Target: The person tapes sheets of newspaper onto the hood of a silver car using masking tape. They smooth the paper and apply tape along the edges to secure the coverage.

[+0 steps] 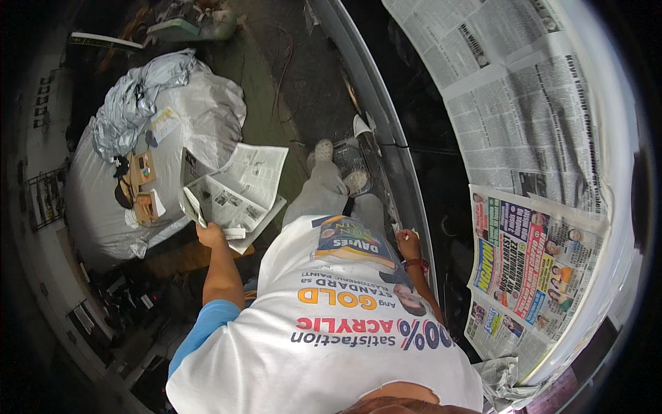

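My left hand [212, 236] is closed on the edge of some folded newspaper sheets [238, 196], which fan open beside my left thigh. Down at my right hip is my right hand [408, 245], its fingers drawn together. A small white bit shows at those fingertips, too small to name. That hand is close to the long grey edge [403, 165] of a dark panel. Right of the panel, overlapping newspaper sheets [517, 124] cover a broad curved surface; the nearer sheet [531, 262] has coloured print.
At left stands a large bulky thing under a translucent plastic cover [89, 186], with a crumpled silver sheet [145, 90] and small cardboard pieces [145, 165] on top. Crumpled newspaper [500, 379] sits at the lower right. A thin red cord [283, 69] lies on the floor ahead.
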`<control>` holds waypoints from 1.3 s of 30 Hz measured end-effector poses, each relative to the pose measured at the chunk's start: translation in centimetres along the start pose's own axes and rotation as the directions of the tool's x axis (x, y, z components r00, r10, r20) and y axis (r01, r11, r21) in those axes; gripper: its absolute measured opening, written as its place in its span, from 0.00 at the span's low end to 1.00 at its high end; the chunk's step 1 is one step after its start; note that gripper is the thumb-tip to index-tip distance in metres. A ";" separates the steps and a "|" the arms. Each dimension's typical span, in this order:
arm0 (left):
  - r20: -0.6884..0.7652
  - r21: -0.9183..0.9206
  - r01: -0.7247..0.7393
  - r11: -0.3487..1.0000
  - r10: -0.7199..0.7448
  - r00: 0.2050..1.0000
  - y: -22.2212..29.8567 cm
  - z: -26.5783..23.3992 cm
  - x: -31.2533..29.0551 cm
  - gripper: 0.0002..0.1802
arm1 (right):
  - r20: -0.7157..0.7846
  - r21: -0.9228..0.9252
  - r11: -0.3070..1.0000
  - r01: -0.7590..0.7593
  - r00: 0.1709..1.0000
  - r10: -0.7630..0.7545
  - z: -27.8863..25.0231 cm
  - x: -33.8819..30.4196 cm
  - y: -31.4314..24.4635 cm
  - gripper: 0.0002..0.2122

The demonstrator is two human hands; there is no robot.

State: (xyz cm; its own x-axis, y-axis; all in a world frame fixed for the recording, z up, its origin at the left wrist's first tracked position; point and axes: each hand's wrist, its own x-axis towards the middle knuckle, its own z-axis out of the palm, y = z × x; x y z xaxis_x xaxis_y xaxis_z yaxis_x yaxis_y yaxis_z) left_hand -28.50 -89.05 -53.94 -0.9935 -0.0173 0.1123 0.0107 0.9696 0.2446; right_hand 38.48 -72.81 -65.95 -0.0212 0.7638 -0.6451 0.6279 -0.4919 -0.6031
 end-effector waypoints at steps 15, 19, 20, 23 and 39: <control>0.312 0.160 -0.494 0.855 0.431 0.847 3.6 3.0 6.9 0.31 | 0.065 0.234 0.890 -0.392 0.919 0.388 4.3 0.1 1.5 0.13; 0.321 0.075 -0.670 0.738 0.619 0.717 6.1 10.5 7.4 0.34 | 0.042 0.278 0.851 -0.446 0.890 0.453 8.9 3.4 6.9 0.13; 0.363 0.077 -0.682 0.727 0.617 0.698 6.8 13.1 7.6 0.34 | 0.033 0.314 0.826 -0.468 0.875 0.484 10.6 4.5 7.3 0.13; 0.459 -0.020 -0.687 0.727 0.617 0.639 5.5 22.1 7.8 0.35 | -0.041 0.289 0.858 -0.424 0.890 0.453 14.6 6.2 13.7 0.12; 0.627 -0.240 -0.720 0.651 0.670 0.397 -3.9 35.9 10.8 0.32 | -0.077 -0.403 0.898 -0.177 0.984 0.160 30.1 -0.6 23.9 0.30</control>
State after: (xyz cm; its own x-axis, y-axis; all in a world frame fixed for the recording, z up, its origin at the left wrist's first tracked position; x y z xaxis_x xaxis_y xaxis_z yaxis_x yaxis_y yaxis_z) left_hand -43.38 -84.28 -88.26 -0.4582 0.7959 -0.3957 0.7492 0.5854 0.3097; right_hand 30.11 -97.61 -94.10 0.1389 0.7052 -0.6953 0.8809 -0.4088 -0.2386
